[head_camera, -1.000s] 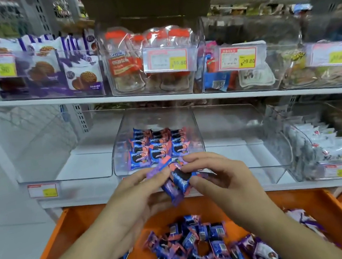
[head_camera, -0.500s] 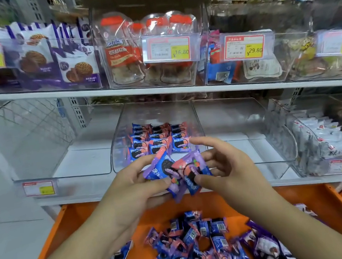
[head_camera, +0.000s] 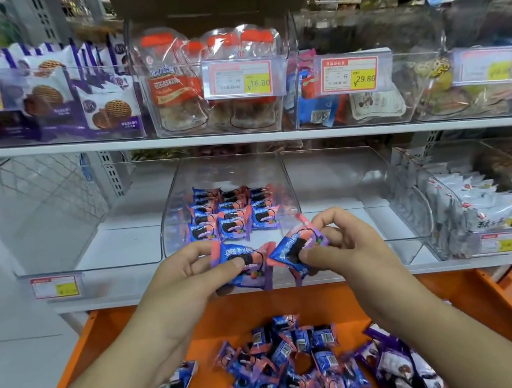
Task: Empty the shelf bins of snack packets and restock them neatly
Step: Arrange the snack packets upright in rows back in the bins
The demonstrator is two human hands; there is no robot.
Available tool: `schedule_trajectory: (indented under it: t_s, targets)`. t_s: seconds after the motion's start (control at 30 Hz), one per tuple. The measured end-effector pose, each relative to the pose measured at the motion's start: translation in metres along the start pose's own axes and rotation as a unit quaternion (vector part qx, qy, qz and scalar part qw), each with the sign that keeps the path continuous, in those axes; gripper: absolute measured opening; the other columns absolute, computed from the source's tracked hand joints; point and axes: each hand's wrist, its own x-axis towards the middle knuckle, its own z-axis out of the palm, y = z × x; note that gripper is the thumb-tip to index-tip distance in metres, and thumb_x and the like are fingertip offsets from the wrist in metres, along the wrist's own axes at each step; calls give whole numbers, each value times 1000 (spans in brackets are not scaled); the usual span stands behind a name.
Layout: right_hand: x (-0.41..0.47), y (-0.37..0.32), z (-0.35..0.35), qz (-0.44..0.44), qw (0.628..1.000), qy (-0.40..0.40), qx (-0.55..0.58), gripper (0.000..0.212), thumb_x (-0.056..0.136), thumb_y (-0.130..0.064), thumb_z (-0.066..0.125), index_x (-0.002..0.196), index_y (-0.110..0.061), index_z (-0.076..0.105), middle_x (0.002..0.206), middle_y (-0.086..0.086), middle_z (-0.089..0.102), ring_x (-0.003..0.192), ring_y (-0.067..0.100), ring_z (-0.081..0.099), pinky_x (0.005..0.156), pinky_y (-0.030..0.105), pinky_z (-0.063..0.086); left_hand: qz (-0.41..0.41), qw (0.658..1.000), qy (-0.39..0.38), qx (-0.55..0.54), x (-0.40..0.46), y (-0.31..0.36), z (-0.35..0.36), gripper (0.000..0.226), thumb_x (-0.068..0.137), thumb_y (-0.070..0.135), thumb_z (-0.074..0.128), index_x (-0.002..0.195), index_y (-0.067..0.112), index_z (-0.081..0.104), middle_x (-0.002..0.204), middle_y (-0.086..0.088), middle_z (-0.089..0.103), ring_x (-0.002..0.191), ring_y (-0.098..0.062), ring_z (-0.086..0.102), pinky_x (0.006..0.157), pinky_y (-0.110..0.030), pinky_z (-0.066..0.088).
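My left hand [head_camera: 190, 274] pinches a small blue-and-pink snack packet [head_camera: 235, 256] with more packets stacked under it. My right hand [head_camera: 349, 246] pinches another such packet [head_camera: 291, 246], tilted, just to the right. Both are held in front of a clear shelf bin [head_camera: 171, 205] on the lower shelf. Inside it, rows of the same packets [head_camera: 231, 213] lie neatly at the back. Below my hands an orange tray [head_camera: 231, 314] holds a loose heap of these packets [head_camera: 290, 365].
Clear bins stand left [head_camera: 56, 220] and right [head_camera: 344, 182] of the middle one. A further bin [head_camera: 484, 206] at the right holds white packets. The upper shelf [head_camera: 144, 143] carries bins of biscuits and bottle-shaped packs with price tags. Purple-white packets [head_camera: 401, 366] lie at the tray's right.
My hands have risen slightly and drawn apart, splitting the bunch of packets: one part stays in my left hand, a single packet is now in my right.
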Motion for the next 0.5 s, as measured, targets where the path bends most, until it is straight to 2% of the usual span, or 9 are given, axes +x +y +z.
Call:
schedule_trajectory:
  t_s: [0.07, 0.13, 0.17, 0.23, 0.3, 0.4, 0.47, 0.5]
  targets:
    - [0, -1, -1, -7, 1000, 2, -16, 37, 92, -1, 75, 118, -24, 64, 78, 5, 69, 80, 20, 70, 72, 37, 51, 6, 1000, 5, 11, -1, 2, 0, 31, 88, 12, 77, 117, 16, 68, 100, -10, 80, 103, -35, 74, 98, -45, 52]
    - [2, -3, -2, -24, 999, -2, -38, 52, 93, -4, 74, 130, -40, 66, 70, -3, 62, 74, 15, 66, 70, 33, 56, 20, 999, 1, 34, -1, 4, -1, 35, 88, 15, 78, 119, 27, 68, 98, -7, 80, 94, -25, 77, 86, -37, 54]
    - [3, -3, -2, -34, 998, -4, -45, 54, 94, -5, 74, 132, -43, 66, 67, -9, 61, 71, 13, 64, 69, 30, 57, 26, 999, -3, 45, -1, 5, -1, 35, 89, 16, 78, 118, 32, 68, 99, -5, 80, 93, -22, 77, 83, -36, 54]
    - [6, -3, -3, -44, 997, 1, -60, 51, 95, -7, 74, 129, -44, 68, 66, -16, 62, 70, 9, 67, 69, 27, 58, 36, 997, -2, 63, 1, 3, -1, 33, 89, 18, 79, 114, 38, 72, 104, -1, 80, 95, -25, 77, 86, -44, 58]
    - [9, -1, -3, -41, 997, 12, -71, 46, 94, -10, 75, 122, -46, 72, 74, -14, 67, 76, 12, 73, 69, 27, 60, 45, 995, 11, 88, 4, 1, 0, 28, 89, 20, 79, 109, 40, 76, 104, 2, 79, 94, -31, 76, 92, -51, 60]
    - [16, 3, -7, -22, 998, 33, -58, 40, 94, -9, 75, 113, -44, 74, 90, 8, 72, 86, 25, 77, 78, 40, 63, 34, 994, 13, 106, 11, -3, 2, 23, 89, 17, 79, 102, 37, 80, 104, 3, 78, 95, -35, 75, 93, -53, 60]
    - [22, 3, -11, -3, 998, 47, -30, 37, 95, -4, 72, 109, -38, 75, 85, 13, 74, 90, 33, 77, 87, 49, 62, 30, 994, 10, 100, 18, -2, 5, 24, 85, 20, 84, 103, 35, 81, 104, -4, 78, 98, -43, 72, 95, -58, 57]
    - [26, 4, -14, 3, 998, 53, -21, 35, 96, -2, 70, 109, -34, 74, 83, 15, 74, 91, 34, 77, 89, 51, 62, 34, 994, 8, 102, 24, 0, 6, 27, 79, 27, 88, 104, 35, 80, 106, -6, 78, 98, -44, 72, 96, -59, 56]
